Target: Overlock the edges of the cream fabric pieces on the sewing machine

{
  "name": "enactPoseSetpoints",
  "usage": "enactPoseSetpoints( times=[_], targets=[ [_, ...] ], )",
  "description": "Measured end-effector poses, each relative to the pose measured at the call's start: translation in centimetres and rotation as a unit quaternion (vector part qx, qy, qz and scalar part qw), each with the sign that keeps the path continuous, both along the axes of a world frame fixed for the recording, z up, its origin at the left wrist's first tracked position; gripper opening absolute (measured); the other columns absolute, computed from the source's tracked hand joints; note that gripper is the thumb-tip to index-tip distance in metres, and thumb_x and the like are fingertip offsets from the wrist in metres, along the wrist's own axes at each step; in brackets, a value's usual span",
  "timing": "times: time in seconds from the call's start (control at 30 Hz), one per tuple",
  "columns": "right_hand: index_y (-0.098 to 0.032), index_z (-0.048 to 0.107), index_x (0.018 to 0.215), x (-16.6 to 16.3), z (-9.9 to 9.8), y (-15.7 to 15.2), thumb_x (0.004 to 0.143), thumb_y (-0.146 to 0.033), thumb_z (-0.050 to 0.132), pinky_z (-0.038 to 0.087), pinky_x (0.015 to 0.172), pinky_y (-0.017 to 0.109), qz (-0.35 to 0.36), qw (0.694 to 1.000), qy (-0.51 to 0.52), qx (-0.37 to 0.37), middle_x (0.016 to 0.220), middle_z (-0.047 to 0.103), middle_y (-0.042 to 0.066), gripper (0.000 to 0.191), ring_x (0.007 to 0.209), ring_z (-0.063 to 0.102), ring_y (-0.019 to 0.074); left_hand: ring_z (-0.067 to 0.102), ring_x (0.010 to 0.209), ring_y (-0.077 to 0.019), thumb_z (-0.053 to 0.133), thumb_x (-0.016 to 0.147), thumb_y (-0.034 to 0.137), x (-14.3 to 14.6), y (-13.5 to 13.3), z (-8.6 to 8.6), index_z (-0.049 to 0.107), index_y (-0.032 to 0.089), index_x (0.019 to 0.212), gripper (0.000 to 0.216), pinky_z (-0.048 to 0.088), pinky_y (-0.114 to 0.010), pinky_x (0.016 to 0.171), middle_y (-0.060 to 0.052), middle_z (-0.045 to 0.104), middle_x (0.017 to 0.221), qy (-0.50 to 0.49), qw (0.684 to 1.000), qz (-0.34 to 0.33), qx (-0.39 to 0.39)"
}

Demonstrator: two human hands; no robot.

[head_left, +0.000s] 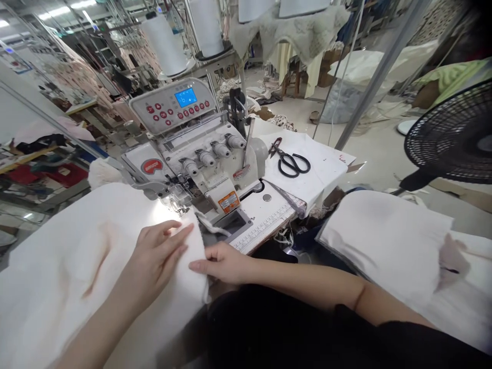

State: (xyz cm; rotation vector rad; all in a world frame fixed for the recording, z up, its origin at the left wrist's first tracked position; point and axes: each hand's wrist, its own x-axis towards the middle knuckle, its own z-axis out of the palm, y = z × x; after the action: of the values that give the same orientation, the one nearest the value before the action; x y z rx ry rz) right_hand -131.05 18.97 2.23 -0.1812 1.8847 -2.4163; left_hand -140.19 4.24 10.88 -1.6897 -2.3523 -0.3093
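White fabric point(175, 312) lies under the unclenched left hand point(157, 251), the right hand point(225, 262) pinching its edge.

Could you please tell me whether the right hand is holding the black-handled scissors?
No, the right hand holds the edge of the white fabric, while the scissors lie beside the sewing machine.

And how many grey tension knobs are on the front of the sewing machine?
4, in a slanting row below the button panel: leftmost knob, second knob, third knob, rightmost knob. None seems hidden.
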Motion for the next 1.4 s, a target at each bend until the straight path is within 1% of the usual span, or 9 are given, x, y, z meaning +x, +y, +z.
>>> enactPoseSetpoints(
  times=[0.2, 0.33, 0.4, 0.6, 0.8, 0.97, 1.13, 1.27, 1.4],
  targets=[
    [-0.012, 0.06, 0.082, -1.3, -0.2, -0.4, 0.059, -0.049, 0.074, 0.043, 0.063, 0.024, -0.023, 0.991, 0.017, -0.134, 0.07, 0.055, -0.001, 0.047, 0.063, 0.048, 0.0096, 0.042, 0.095, -0.0215, 0.046, 0.089, 0.017, -0.8, 0.2, -0.1, 0.044, 0.025, 0.129, 0.041, 0.039, -0.036, 0.082, -0.008, 0.046, 0.117, 0.025, 1.0, -0.011, -0.008],
    [-0.01, 0.062, 0.074, -1.0, -0.3, -0.7, 0.061, -0.039, 0.075, 0.042, 0.062, 0.024, -0.055, 0.998, 0.034, 0.004, 0.065, 0.053, -0.001, 0.034, 0.063, 0.047, 0.0116, 0.043, 0.088, -0.0202, 0.046, 0.088, 0.017, -0.9, 0.3, -0.2, 0.043, 0.026, 0.13, 0.042, 0.04, -0.036, 0.08, -0.008, 0.047, 0.115, 0.034, 0.999, -0.008, -0.007],
    [-0.01, 0.063, 0.071, -0.7, -0.2, -0.7, 0.066, -0.039, 0.071, 0.042, 0.062, 0.024, -0.054, 0.997, 0.032, 0.034, 0.065, 0.054, 0.0, 0.031, 0.064, 0.049, 0.0127, 0.044, 0.088, -0.0202, 0.045, 0.088, 0.017, -0.8, 0.3, -0.2, 0.042, 0.026, 0.131, 0.044, 0.04, -0.035, 0.08, -0.008, 0.048, 0.113, 0.036, 0.999, -0.012, -0.002],
    [-0.009, 0.063, 0.071, -0.6, -0.1, -0.4, 0.077, -0.044, 0.059, 0.04, 0.058, 0.022, -0.045, 0.996, 0.056, 0.05, 0.064, 0.055, 0.001, 0.035, 0.062, 0.049, 0.0124, 0.045, 0.087, -0.0203, 0.045, 0.088, 0.018, -0.2, 0.3, 0.0, 0.042, 0.028, 0.132, 0.045, 0.04, -0.035, 0.08, -0.007, 0.049, 0.113, 0.025, 1.0, -0.003, -0.005],
    [-0.011, 0.061, 0.071, -1.1, -0.2, -0.3, 0.065, -0.04, 0.071, 0.033, 0.053, 0.02, -0.094, 0.992, 0.065, 0.049, 0.062, 0.051, -0.001, 0.031, 0.059, 0.043, 0.0098, 0.044, 0.085, -0.0199, 0.046, 0.088, 0.019, -0.3, 0.3, -0.1, 0.045, 0.024, 0.13, 0.042, 0.039, -0.035, 0.08, -0.008, 0.049, 0.111, 0.023, 1.0, 0.006, -0.012],
    [-0.011, 0.059, 0.068, -1.4, -0.4, -0.2, 0.065, -0.043, 0.071, 0.03, 0.052, 0.02, -0.108, 0.991, 0.066, 0.047, 0.059, 0.045, -0.003, 0.034, 0.058, 0.04, 0.0093, 0.042, 0.083, -0.02, 0.045, 0.089, 0.02, -0.1, 0.5, -0.1, 0.048, 0.021, 0.127, 0.039, 0.038, -0.035, 0.077, -0.009, 0.048, 0.106, 0.03, 0.999, 0.02, -0.018],
    [-0.011, 0.056, 0.065, -1.0, 0.1, 0.0, 0.066, -0.039, 0.071, 0.029, 0.051, 0.02, -0.074, 0.992, 0.056, 0.087, 0.056, 0.045, -0.003, 0.031, 0.056, 0.039, 0.0084, 0.041, 0.081, -0.0203, 0.041, 0.09, 0.023, 0.3, 1.0, -0.1, 0.049, 0.016, 0.127, 0.039, 0.036, -0.036, 0.076, -0.011, 0.047, 0.104, 0.052, 0.998, 0.029, -0.026],
    [-0.011, 0.052, 0.058, -1.0, 0.2, 0.1, 0.075, -0.041, 0.061, 0.027, 0.048, 0.02, -0.042, 0.996, 0.054, 0.061, 0.052, 0.04, -0.003, 0.036, 0.052, 0.036, 0.0075, 0.041, 0.083, -0.0216, 0.041, 0.09, 0.024, 0.3, 1.3, -0.2, 0.047, 0.015, 0.129, 0.04, 0.036, -0.037, 0.077, -0.012, 0.047, 0.104, 0.063, 0.997, 0.036, -0.035],
    [-0.011, 0.052, 0.056, -1.5, 0.3, 0.3, 0.073, -0.045, 0.063, 0.029, 0.051, 0.021, -0.059, 0.992, 0.094, 0.057, 0.056, 0.042, -0.002, 0.04, 0.055, 0.037, 0.0079, 0.041, 0.083, -0.0217, 0.041, 0.09, 0.023, 0.2, 1.4, -0.3, 0.047, 0.014, 0.128, 0.04, 0.036, -0.037, 0.077, -0.012, 0.047, 0.102, 0.072, 0.997, 0.029, -0.03]
  ],
)
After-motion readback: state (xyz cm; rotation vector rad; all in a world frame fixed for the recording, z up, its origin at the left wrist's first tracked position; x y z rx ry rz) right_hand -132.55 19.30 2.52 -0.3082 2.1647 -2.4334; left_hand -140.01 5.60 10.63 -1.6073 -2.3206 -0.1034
